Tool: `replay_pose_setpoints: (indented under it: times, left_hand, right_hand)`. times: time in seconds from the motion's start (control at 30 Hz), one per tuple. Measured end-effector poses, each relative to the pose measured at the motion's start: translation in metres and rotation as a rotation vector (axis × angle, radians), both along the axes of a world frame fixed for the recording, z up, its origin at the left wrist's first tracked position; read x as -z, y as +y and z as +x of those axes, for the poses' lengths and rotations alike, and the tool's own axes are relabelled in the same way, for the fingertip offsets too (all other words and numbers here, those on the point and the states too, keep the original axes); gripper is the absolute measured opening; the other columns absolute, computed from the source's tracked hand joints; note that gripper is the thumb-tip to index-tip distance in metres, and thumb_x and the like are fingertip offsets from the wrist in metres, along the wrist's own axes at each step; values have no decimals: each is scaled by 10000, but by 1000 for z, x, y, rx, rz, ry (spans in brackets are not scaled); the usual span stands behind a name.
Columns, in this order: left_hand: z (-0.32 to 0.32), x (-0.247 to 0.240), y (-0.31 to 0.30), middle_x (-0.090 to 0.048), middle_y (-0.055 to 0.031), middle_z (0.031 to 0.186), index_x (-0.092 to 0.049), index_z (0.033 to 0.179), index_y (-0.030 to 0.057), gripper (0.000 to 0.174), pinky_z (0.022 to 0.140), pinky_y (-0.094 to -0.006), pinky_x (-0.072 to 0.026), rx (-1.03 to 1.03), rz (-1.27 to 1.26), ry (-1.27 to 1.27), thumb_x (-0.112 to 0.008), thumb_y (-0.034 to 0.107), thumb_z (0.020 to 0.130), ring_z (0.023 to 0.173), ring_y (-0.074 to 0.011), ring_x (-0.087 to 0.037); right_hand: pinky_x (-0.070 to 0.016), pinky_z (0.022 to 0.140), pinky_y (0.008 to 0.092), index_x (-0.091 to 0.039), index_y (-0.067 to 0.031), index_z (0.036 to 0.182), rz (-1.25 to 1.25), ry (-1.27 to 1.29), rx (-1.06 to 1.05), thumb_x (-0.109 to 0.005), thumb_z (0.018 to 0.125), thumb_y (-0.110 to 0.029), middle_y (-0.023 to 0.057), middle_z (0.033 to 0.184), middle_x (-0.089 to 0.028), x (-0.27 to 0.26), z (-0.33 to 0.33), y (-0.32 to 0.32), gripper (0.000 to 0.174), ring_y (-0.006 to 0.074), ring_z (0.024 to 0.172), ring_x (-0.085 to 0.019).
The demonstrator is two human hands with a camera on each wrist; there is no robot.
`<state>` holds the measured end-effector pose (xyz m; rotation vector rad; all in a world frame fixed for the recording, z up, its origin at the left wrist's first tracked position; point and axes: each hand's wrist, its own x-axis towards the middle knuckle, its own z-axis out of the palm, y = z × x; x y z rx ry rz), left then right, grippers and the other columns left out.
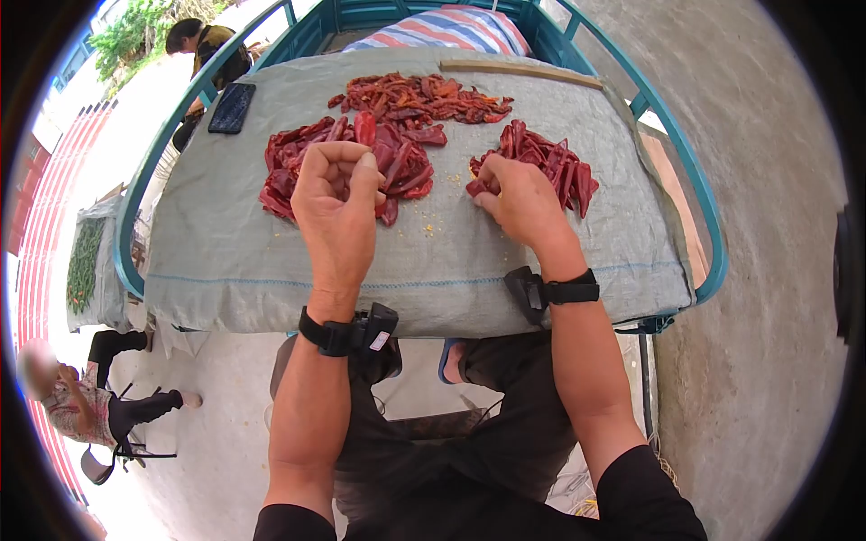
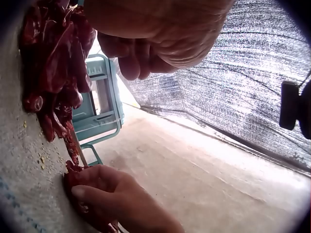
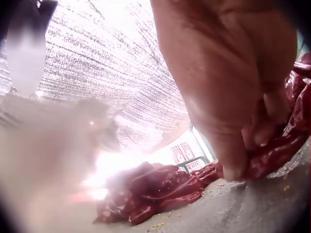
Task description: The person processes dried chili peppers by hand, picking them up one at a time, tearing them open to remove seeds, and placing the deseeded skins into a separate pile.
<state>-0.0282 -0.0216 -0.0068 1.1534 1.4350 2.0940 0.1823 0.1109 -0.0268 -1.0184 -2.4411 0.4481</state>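
Note:
My left hand (image 1: pixel 338 194) is raised over the left heap of dried red chilli peppers (image 1: pixel 287 158). Its thumb and curled fingers pinch a brighter red chilli pepper (image 1: pixel 364 128) that sticks up past the fingertips. At the right heap (image 1: pixel 579 185), my right hand (image 1: pixel 525 203) is palm down with its fingers bent. Between thumb and fingers it grips a dark red chilli pepper (image 3: pixel 265 162), low over the grey woven sheet (image 1: pixel 433 311). Seen from the left wrist, the right hand (image 2: pixel 119 194) has the same pepper heap under its fingertips.
A third heap, of split-looking chillies (image 1: pixel 397 97), lies farther back. Yellow seeds (image 1: pixel 428 230) are scattered between the heaps. A phone (image 1: pixel 232 108) lies at the left edge and a wooden strip (image 1: pixel 523 72) at the back. Teal rails (image 1: pixel 690 180) surround the sheet; two people are off to the left.

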Motion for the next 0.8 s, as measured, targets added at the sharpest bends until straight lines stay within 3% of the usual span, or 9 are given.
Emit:
replay_pose_setpoints:
  times: [0.07,0.17,0.2,0.3,0.4,0.5,0.63,0.73,0.8]
  left_hand:
    - [-2,3,1,-706,-35,898,-659,1110,15,77,641,-229,-537,-3,7,0,-697,61,1062,702,-66,-643]
    - [-3,4,3,-715,-51,905,-664,1127,10,93,637,-229,-534,-3,14,6,-699,71,1066,691,-74,-648]
    - [-2,5,3,-715,-51,905,-664,1128,10,94,636,-230,-533,-1,14,9,-699,71,1065,692,-75,-649]
    - [-1,1,0,-691,-10,884,-652,1071,23,57,646,-224,-541,-12,3,0,-702,46,1052,727,-50,-638]
    - [-4,-1,-3,-693,-10,885,-657,1071,21,55,642,-223,-540,-12,-4,-21,-702,45,1051,728,-50,-640]
    - [-7,3,-1,-715,-52,907,-662,1133,3,99,633,-227,-528,-7,8,-4,-692,73,1069,688,-81,-646]
    - [-6,2,-1,-708,-42,904,-661,1112,5,81,638,-229,-533,-11,3,0,-692,60,1060,702,-74,-642]
    - [-4,-3,-2,-694,-15,894,-658,1079,15,54,648,-228,-542,-16,-11,-13,-695,31,1042,730,-56,-640]
    - [-5,-2,-2,-695,-14,896,-657,1076,16,50,649,-230,-544,-18,-22,-16,-693,26,1042,733,-57,-641]
  right_hand:
    - [-593,832,448,-708,9,1027,55,78,48,-870,820,-124,186,922,-775,4,-8,1,294,351,916,-769]
    - [-592,839,461,-697,9,1021,-462,139,-204,-894,806,-165,194,938,-778,-9,-25,-24,339,369,946,-768]
    - [-592,838,473,-694,3,1026,-374,117,-292,-908,799,-188,199,949,-780,-5,-30,-30,366,388,954,-765]
    - [-591,796,417,-696,-1,1042,-310,22,-294,-893,841,-146,172,898,-779,-3,-41,-37,316,318,848,-768]
    - [-588,821,496,-689,-14,1007,-63,33,-73,-861,860,-201,203,972,-784,7,-40,-17,293,412,957,-757]
    - [-585,820,510,-687,-21,999,68,-29,184,-841,880,-206,207,990,-785,2,-29,-4,269,425,963,-752]
    - [-573,800,527,-674,-15,980,-276,162,-19,-839,884,-167,210,937,-759,-2,-21,-11,244,431,924,-740]
    - [-574,798,515,-664,-14,1004,-206,86,-90,-848,874,-152,207,911,-749,9,-23,-10,264,421,905,-740]
    - [-578,808,505,-656,-17,1032,-33,61,87,-853,872,-163,201,921,-755,9,-23,-5,293,410,908,-746]
